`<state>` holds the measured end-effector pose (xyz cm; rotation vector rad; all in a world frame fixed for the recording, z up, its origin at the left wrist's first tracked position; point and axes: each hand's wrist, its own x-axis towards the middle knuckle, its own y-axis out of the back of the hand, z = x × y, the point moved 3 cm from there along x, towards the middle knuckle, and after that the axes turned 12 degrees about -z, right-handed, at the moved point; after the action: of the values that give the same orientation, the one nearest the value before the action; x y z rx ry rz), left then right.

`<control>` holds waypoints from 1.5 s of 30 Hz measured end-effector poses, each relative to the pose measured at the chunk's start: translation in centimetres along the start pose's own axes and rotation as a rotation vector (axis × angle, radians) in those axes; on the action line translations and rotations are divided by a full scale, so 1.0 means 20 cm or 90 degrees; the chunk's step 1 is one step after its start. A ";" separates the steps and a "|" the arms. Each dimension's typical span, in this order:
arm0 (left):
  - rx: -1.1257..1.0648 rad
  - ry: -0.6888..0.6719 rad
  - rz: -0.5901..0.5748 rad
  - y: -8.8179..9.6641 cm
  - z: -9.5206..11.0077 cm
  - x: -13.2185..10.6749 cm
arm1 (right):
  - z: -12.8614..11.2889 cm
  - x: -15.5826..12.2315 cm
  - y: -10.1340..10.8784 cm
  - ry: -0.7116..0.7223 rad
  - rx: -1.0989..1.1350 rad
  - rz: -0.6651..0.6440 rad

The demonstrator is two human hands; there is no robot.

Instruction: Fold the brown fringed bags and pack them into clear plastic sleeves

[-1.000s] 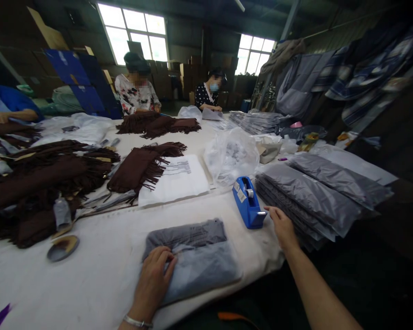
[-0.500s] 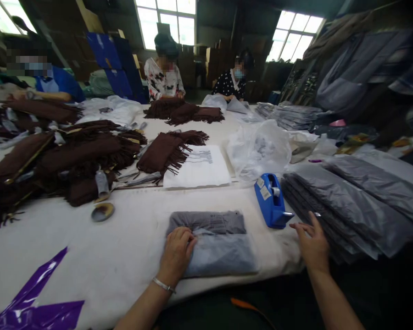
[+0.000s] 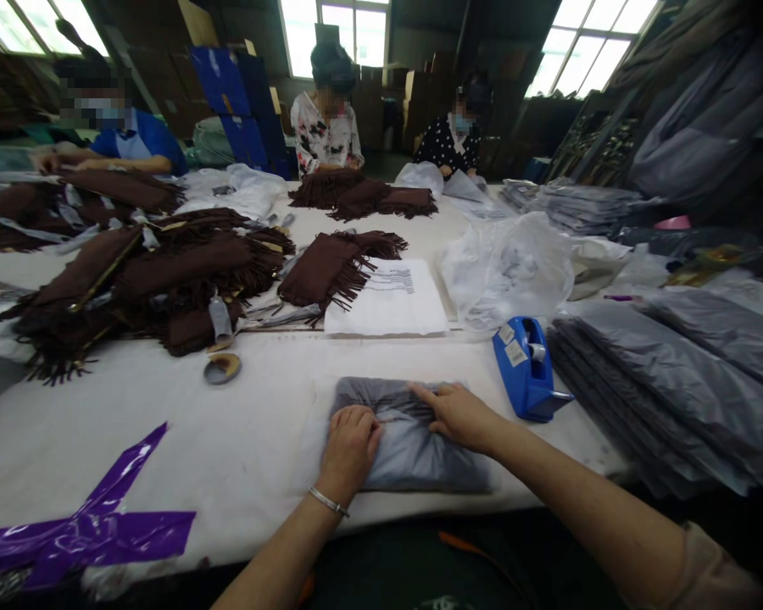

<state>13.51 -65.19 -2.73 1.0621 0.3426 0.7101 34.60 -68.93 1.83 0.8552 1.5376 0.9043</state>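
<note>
A folded grey plastic packet (image 3: 413, 453) lies on the white table (image 3: 254, 432) right in front of me. My left hand (image 3: 351, 445) presses down on its left part, fingers curled on the fold. Flat across the packet's upper middle rests my right hand (image 3: 459, 415), fingers stretched leftward. Whether a strip of tape is under the fingers cannot be told. A blue tape dispenser (image 3: 529, 366) stands just right of the packet.
Stacks of grey packets (image 3: 667, 390) fill the right side. Brown fringed garments (image 3: 165, 271) pile up on the left, a white bag (image 3: 387, 309) and clear plastic bag (image 3: 509, 267) sit behind. Purple tape (image 3: 89, 529) marks the near left. Three people work at the far edge.
My right hand left the area beside the tape dispenser and came left onto the grey packet. The left hand stayed on the packet. The view shifted left.
</note>
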 end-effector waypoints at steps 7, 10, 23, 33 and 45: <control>-0.001 -0.007 -0.002 0.00 0.01 0.01 | 0.15 -0.08 -0.06 -0.109 0.101 0.135; -0.010 -0.004 0.015 0.01 -0.01 0.00 | 0.15 -0.09 -0.14 -0.029 0.195 0.190; -0.020 0.136 0.044 0.09 -0.22 -0.10 | -0.34 0.23 0.16 0.217 0.255 -0.106; 0.030 0.109 0.050 0.08 -0.20 -0.11 | -0.52 0.61 0.09 0.024 0.029 -0.265; -0.029 0.086 0.105 0.08 -0.24 -0.12 | -0.42 0.29 -0.04 0.112 0.121 0.101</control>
<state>8.32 -63.18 -3.69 1.0090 0.3555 0.9364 25.42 -64.97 -0.63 1.0695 1.7470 0.9795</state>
